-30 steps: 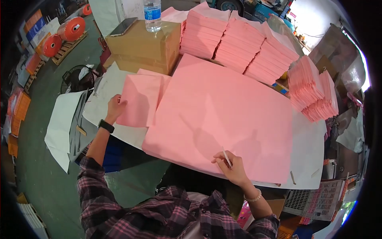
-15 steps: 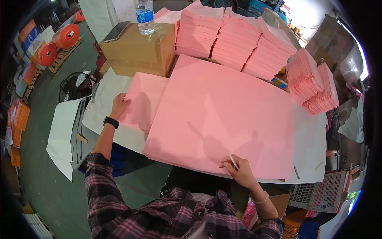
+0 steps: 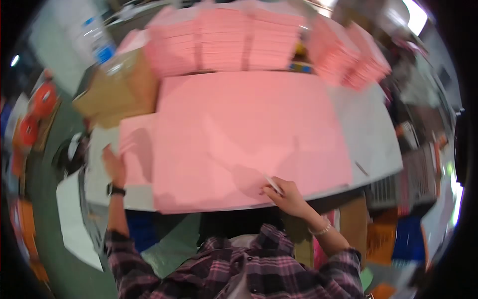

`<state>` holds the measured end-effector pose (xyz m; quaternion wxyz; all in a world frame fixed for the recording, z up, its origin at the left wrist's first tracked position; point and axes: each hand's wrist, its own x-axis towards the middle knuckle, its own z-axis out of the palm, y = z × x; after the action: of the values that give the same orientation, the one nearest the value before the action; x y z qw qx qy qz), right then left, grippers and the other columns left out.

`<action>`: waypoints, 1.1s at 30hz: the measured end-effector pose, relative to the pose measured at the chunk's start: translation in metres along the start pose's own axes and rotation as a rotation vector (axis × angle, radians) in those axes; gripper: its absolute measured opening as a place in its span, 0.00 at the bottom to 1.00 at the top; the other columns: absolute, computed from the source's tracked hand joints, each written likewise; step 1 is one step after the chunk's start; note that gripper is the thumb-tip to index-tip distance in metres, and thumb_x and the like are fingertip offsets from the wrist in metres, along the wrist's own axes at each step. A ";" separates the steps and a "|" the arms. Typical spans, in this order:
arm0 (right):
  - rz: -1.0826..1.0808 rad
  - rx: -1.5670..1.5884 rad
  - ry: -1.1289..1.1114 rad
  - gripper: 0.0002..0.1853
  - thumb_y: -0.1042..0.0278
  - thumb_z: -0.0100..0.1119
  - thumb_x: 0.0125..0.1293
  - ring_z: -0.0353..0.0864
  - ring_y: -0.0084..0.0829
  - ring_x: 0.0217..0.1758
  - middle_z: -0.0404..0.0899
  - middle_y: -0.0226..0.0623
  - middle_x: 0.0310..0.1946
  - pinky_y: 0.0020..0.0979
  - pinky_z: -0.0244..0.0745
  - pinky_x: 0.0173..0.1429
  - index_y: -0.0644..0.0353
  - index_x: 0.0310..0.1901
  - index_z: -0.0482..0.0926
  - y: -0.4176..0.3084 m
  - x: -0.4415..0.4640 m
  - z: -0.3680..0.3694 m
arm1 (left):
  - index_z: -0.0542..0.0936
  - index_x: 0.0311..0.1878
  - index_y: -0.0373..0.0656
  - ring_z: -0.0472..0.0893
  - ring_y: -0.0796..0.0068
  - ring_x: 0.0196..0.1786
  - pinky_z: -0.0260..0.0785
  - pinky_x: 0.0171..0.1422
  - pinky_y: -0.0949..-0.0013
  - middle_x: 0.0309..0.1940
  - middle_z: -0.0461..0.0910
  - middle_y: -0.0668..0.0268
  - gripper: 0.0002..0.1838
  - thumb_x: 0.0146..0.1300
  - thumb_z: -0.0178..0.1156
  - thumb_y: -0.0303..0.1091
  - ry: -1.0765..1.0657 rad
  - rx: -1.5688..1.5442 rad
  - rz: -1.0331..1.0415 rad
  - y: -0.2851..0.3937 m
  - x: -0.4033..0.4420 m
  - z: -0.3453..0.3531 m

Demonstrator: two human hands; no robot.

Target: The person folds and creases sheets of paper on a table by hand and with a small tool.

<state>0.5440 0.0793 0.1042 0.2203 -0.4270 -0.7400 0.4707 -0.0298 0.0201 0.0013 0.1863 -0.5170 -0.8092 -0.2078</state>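
Observation:
My left hand (image 3: 114, 167) is at the left edge of a smaller pile of pink paper (image 3: 137, 160), blurred by motion. Its fingers look stretched out, with nothing visible in them. My right hand (image 3: 288, 198) is closed around a thin white stick (image 3: 272, 184), its tip pointing up and left. That hand is over the near edge of a large stack of pink paper sheets (image 3: 239, 114), which partly overlaps the smaller pile. Whether the stick is a pen or a scraper, I cannot tell. Shadows of my hand and the stick fall on the top sheet.
A cardboard box (image 3: 119, 92) with a water bottle (image 3: 98, 42) on it stands at the back left. Tall bundles of pink paper (image 3: 221, 40) line the back of the white table (image 3: 371, 129). A grey plastic crate (image 3: 416, 174) is at the right.
The view has turned and shifted, so the table sits differently. My left hand's fingers have straightened from a curl at the small pile's edge. My right hand still holds the stick.

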 end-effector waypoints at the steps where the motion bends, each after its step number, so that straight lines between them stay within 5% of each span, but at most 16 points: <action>1: -0.021 0.010 0.080 0.09 0.69 0.59 0.69 0.81 0.21 0.32 0.85 0.36 0.30 0.25 0.74 0.37 0.66 0.44 0.80 0.004 -0.007 -0.001 | 0.64 0.67 0.32 0.66 0.44 0.66 0.56 0.72 0.52 0.64 0.67 0.45 0.33 0.62 0.62 0.36 0.113 0.115 0.088 0.019 0.007 -0.008; 3: -0.005 -0.032 0.354 0.09 0.69 0.59 0.69 0.81 0.22 0.32 0.85 0.37 0.31 0.25 0.74 0.37 0.66 0.44 0.80 0.022 -0.023 0.006 | 0.63 0.67 0.32 0.66 0.43 0.66 0.58 0.71 0.51 0.64 0.67 0.46 0.31 0.64 0.59 0.34 0.163 0.075 0.205 0.069 0.017 -0.031; 8: 0.086 -0.312 1.038 0.09 0.68 0.58 0.70 0.79 0.23 0.31 0.83 0.38 0.32 0.28 0.73 0.36 0.65 0.44 0.80 0.082 -0.076 -0.004 | 0.67 0.66 0.35 0.65 0.48 0.70 0.56 0.74 0.51 0.65 0.68 0.49 0.27 0.65 0.57 0.31 -0.119 -0.373 0.355 0.282 -0.023 -0.087; 11: 0.318 -0.178 1.344 0.09 0.68 0.55 0.72 0.74 0.21 0.29 0.82 0.35 0.32 0.29 0.69 0.33 0.64 0.44 0.79 0.096 -0.106 -0.040 | 0.70 0.64 0.36 0.63 0.50 0.72 0.54 0.76 0.52 0.66 0.68 0.49 0.25 0.64 0.59 0.31 -0.372 -0.624 0.640 0.389 -0.072 -0.100; 15: 0.276 -0.087 1.574 0.07 0.69 0.54 0.71 0.76 0.22 0.29 0.82 0.35 0.30 0.29 0.69 0.34 0.63 0.42 0.79 0.129 -0.131 -0.073 | 0.64 0.68 0.33 0.62 0.49 0.73 0.53 0.77 0.51 0.69 0.64 0.48 0.32 0.64 0.60 0.36 -0.451 -0.656 0.953 0.499 -0.134 -0.085; 23: 0.329 0.136 1.579 0.08 0.69 0.52 0.73 0.70 0.17 0.27 0.82 0.31 0.29 0.24 0.66 0.32 0.63 0.40 0.79 0.146 -0.141 -0.064 | 0.57 0.73 0.33 0.58 0.49 0.76 0.53 0.77 0.50 0.73 0.59 0.48 0.44 0.61 0.65 0.46 -0.392 -0.450 1.028 0.576 -0.168 -0.046; 33: 0.301 0.213 1.522 0.08 0.69 0.53 0.73 0.67 0.15 0.25 0.81 0.28 0.29 0.24 0.64 0.30 0.63 0.41 0.79 0.154 -0.132 -0.061 | 0.58 0.72 0.33 0.58 0.51 0.76 0.53 0.77 0.50 0.72 0.60 0.50 0.44 0.60 0.65 0.48 -0.375 -0.376 1.034 0.585 -0.162 -0.040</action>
<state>0.7251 0.0288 0.0064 0.6406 -0.7047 -0.2702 0.1416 0.5729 0.0976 0.0356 0.0220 -0.8972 -0.4201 -0.1346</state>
